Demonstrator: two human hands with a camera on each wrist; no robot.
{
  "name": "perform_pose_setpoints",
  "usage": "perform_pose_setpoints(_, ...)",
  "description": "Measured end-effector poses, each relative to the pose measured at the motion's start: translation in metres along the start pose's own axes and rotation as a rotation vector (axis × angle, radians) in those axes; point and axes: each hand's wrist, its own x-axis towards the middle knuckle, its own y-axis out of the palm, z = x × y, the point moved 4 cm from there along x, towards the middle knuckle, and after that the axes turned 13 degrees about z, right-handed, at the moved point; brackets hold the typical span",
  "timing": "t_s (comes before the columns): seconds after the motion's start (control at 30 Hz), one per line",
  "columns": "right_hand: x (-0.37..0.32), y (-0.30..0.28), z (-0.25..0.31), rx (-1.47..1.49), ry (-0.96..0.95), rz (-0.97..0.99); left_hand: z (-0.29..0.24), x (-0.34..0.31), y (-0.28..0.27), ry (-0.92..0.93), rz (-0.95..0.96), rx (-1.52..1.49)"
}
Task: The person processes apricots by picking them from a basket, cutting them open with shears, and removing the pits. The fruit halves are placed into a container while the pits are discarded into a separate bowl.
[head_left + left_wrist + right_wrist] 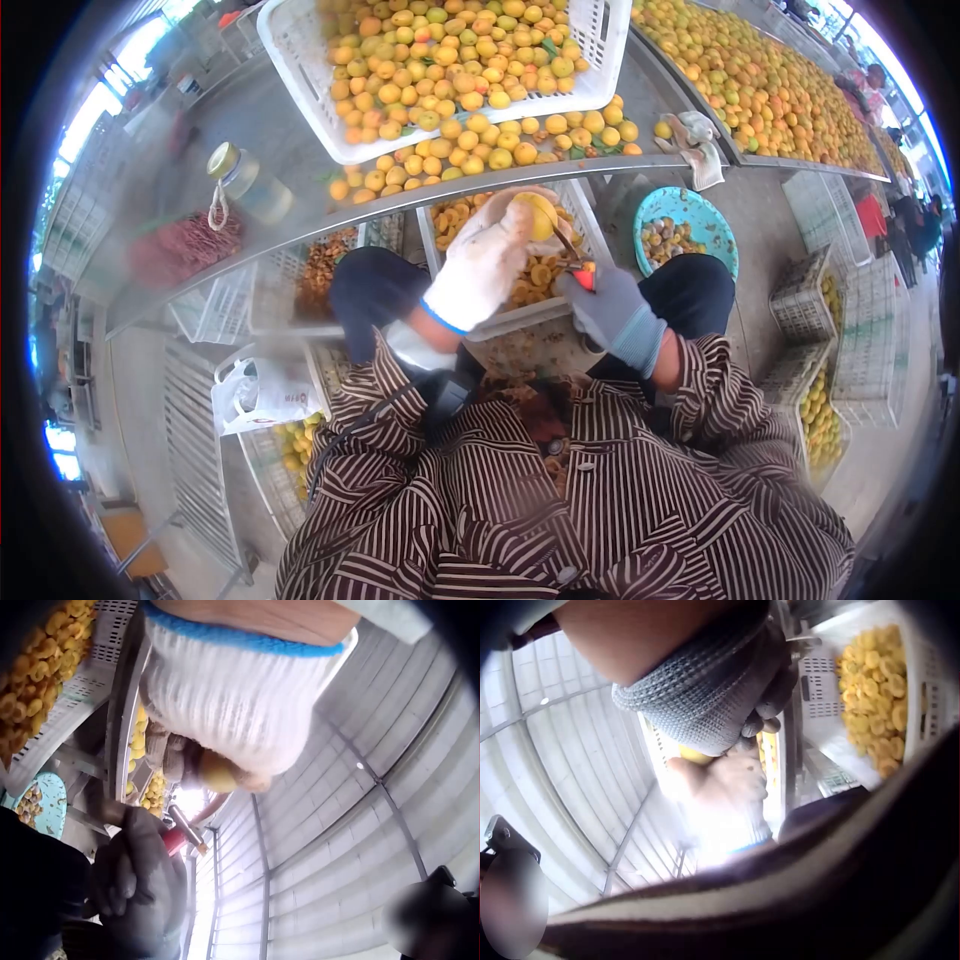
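In the head view my left hand [480, 265], in a white knit glove, grips a yellow apricot [541, 215]. Its fingers wrap the fruit from the left. My right hand [610, 315], gloved in grey, holds a red-handled tool [585, 275] whose thin dark end meets the apricot's lower right side. Below both hands sits a crate [598, 228] of split apricots between the knees. The left wrist view shows the tool's red handle [177, 838] in the grey glove. Over in the right wrist view, the grey glove [705, 705] hides most of the fruit.
A white crate [300, 75] of whole apricots stands on the metal table [290, 150], loose ones along its edge. A turquoise basin [722, 225] is on the floor at right. A lidded jar [255, 185] stands left. More fruit crates [865, 340] flank the right side.
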Motion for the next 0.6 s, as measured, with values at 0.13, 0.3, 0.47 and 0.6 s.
perform_pose_setpoints(0.13, -0.005, 0.018, 0.003, 0.372, 0.068, 0.020, 0.019, 0.000, 0.022, 0.071, 0.044, -0.787)
perform_pose_setpoints(0.3, -0.010, 0.005, 0.012, 0.257, 0.113, 0.059, 0.014, -0.002, 0.019, -0.058, 0.062, -0.684)
perform_pose_setpoints(0.47, -0.015, -0.007, 0.023, 0.117, 0.203, 0.125, -0.006, -0.002, -0.011, -0.163, 0.183, -0.328)
perform_pose_setpoints(0.6, -0.010, -0.007, 0.028, 0.083, 0.178, 0.073, -0.029, 0.001, -0.007, -0.195, 0.159, 0.344)
